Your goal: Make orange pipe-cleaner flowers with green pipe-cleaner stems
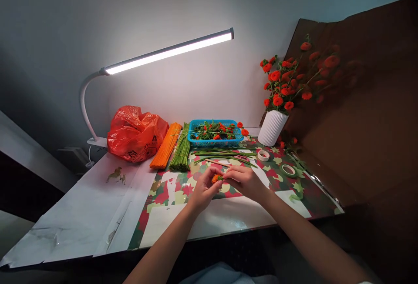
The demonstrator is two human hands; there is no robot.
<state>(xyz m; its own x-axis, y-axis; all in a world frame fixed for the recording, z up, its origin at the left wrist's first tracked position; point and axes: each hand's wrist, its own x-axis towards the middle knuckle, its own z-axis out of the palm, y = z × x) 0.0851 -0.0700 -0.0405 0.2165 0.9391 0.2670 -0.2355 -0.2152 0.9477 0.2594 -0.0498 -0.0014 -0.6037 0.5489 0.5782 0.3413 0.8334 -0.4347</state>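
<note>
Above the patterned table cover, my left hand (205, 188) is closed around a small orange flower head (216, 179) with a green base. My right hand (244, 180) reaches in from the other side, its fingertips pinched at the flower's green underside. Just beyond the hands lies a thin wooden stick (216, 162). Loose green stems (225, 153) are spread behind it. A bundle of orange pipe cleaners (166, 147) and a bundle of green pipe cleaners (180, 151) lie to the left.
A blue basket (190, 139) holds flowers and greenery at the back. White tape (263, 155) and green tape (288, 170) lie right. A white vase (273, 128) bears orange flowers (277, 100). A red plastic bag (135, 134) and a lit lamp (170, 53) stand left.
</note>
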